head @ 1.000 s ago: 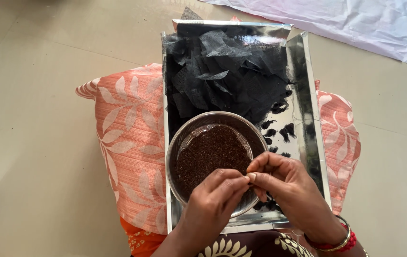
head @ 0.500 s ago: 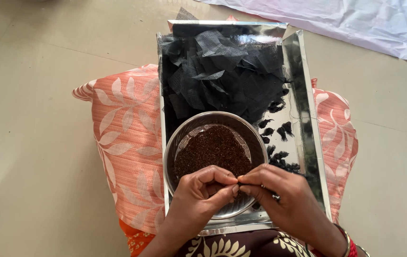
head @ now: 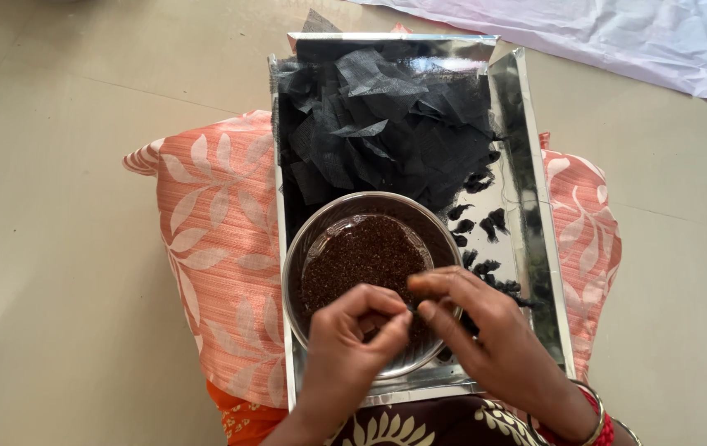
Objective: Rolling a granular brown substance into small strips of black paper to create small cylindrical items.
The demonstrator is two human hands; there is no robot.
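Plainly, both hands meet low in the frame's centre, over the near rim of the round steel bowl (head: 370,281). The left hand (head: 353,347) curls its fingers tight to a pinch; the right hand (head: 485,339) pinches beside it, fingertips nearly touching. What they hold is too small to tell. The bowl holds dark brown seed-like grains. It sits in a shiny steel tray (head: 535,248) with a heap of black net pieces (head: 386,124) filling the upper part and small black bundles (head: 481,227) scattered right of the bowl. Since the tray rests on a soft orange cushion (head: 213,272), a nudge might tip it and spill grains.
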